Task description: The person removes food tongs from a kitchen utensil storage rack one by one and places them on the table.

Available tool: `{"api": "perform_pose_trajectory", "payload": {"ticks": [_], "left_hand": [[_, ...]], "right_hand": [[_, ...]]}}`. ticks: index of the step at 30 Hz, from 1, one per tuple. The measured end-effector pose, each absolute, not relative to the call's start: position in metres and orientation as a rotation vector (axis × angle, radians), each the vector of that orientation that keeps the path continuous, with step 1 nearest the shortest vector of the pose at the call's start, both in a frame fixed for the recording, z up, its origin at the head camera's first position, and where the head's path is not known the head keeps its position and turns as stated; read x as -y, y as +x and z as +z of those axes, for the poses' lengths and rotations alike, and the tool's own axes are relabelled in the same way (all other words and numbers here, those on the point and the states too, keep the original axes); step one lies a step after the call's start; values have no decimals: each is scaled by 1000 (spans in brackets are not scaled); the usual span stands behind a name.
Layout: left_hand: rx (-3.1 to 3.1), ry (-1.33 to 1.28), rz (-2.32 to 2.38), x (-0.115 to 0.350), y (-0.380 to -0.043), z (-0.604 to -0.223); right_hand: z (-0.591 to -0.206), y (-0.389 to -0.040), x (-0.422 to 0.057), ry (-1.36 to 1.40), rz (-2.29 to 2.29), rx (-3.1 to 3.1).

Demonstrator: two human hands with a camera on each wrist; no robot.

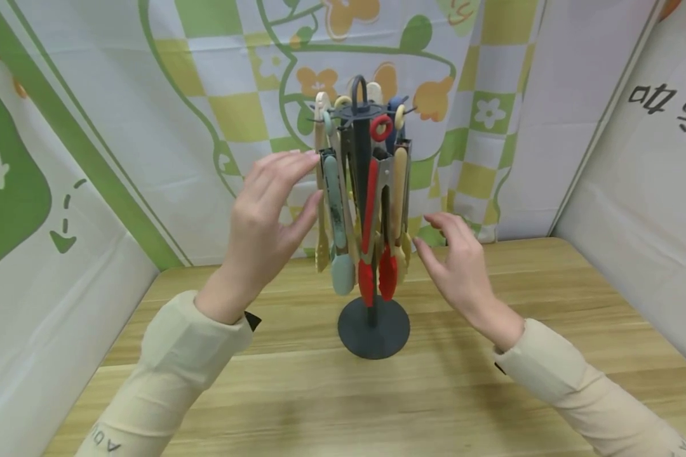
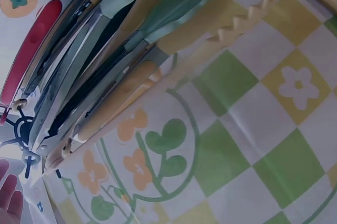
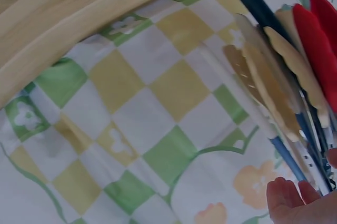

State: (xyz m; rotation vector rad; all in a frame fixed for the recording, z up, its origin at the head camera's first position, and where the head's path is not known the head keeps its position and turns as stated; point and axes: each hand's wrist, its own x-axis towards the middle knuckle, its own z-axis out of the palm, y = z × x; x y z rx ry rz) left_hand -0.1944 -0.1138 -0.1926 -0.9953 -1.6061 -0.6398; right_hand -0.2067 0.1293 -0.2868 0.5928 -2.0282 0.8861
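Note:
A dark utensil stand (image 1: 374, 343) with a round base and hooked top stands on the table, hung with tongs and other kitchen tools. Teal tongs (image 1: 334, 203) hang at its left front, red tongs (image 1: 369, 209) at the centre front, and cream-yellow tongs (image 1: 399, 190) to their right. My left hand (image 1: 269, 209) is raised beside the teal tongs, fingers extended and fingertips right at their upper end. Lower, on the stand's right, my right hand (image 1: 460, 266) is held with relaxed, slightly bent fingers and nothing in its grasp. In the right wrist view, its fingers (image 3: 284, 197) appear near several hanging handles.
The wooden table (image 1: 263, 393) extends around the base. Behind the stand hangs a patterned cloth (image 1: 206, 76) with checks and flowers. White printed panels rise on the left (image 1: 91, 304) and right (image 1: 634, 209).

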Motion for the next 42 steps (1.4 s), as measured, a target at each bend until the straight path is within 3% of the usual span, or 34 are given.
{"api": "perform_pose_trajectory", "payload": {"ticks": [42], "left_hand": [[1651,-1038,-527,83,-204,-144]], "right_hand": [[-257,-175,-79,560,1148,1972]]}}
